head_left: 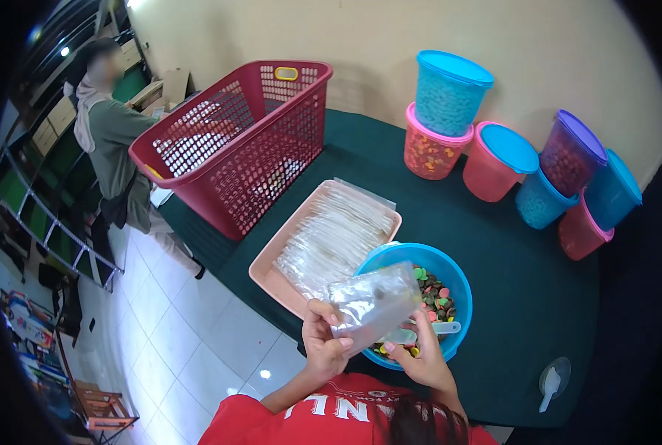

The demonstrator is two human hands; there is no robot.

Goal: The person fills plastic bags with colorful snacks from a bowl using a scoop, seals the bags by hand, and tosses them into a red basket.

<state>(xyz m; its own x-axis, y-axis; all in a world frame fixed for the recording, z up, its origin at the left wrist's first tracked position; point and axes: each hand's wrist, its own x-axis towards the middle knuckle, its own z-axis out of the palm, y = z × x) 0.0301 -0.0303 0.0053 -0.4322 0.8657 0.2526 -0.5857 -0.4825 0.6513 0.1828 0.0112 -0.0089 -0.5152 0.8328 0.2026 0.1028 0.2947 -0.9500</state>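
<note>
A clear plastic bag [375,300] is pinched at its left edge by my left hand [325,337]. My right hand [424,354] is at the bag's lower right edge, with its fingers round a pale green plastic scoop [401,337] whose handle points right. Beneath both hands lies a blue tub [461,297] holding many small pieces in brown, green, pink and yellow. Left of the tub, a pink tray [270,261] holds a long stack of flat clear bags [331,230].
A dark red basket [257,159] stands at the back left of the green-covered table [509,311]. Several lidded tubs [450,96] line the back right. A small clear dish with a white spoon [550,383] lies front right. Another person [116,126] stands at far left.
</note>
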